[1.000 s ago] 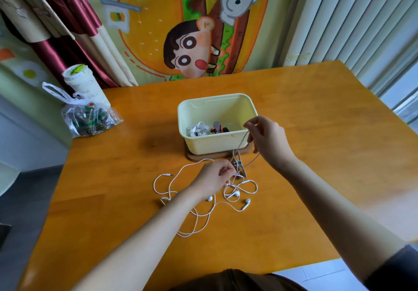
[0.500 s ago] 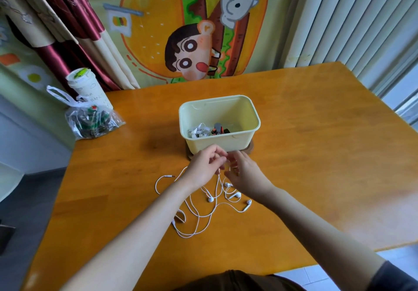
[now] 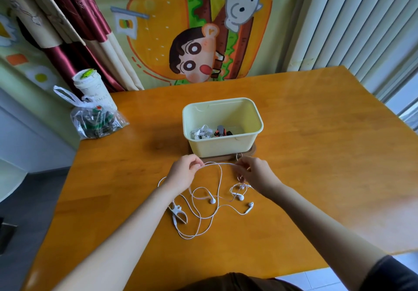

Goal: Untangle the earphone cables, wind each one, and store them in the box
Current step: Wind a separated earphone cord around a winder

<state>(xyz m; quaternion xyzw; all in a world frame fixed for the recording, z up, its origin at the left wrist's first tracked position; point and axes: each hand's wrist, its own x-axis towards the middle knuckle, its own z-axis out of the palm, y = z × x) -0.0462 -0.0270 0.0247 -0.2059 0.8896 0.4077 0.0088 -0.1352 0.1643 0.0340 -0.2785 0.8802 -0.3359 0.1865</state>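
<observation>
Window light glances off the glossy, varnished orange-brown wooden table (image 3: pixel 316 155), its grain visible through the smooth finish. On it, the pale yellow rectangular plastic box (image 3: pixel 222 148) has smooth, faintly shiny walls and stands on a matt dark brown base (image 3: pixel 252 150) of unclear material. The thin white plastic-coated earphone cables (image 3: pixel 212 201) look smooth, and their hard buds are glossy. At the table's edge a crinkled clear plastic bag (image 3: pixel 97 121) glints beside a matt white paper cup (image 3: pixel 90 87). Behind hang a lustrous maroon satin-like curtain (image 3: pixel 74 30), a matt printed cartoon-burger cloth (image 3: pixel 192 30) and smooth cream vertical blinds (image 3: pixel 350 19).
</observation>
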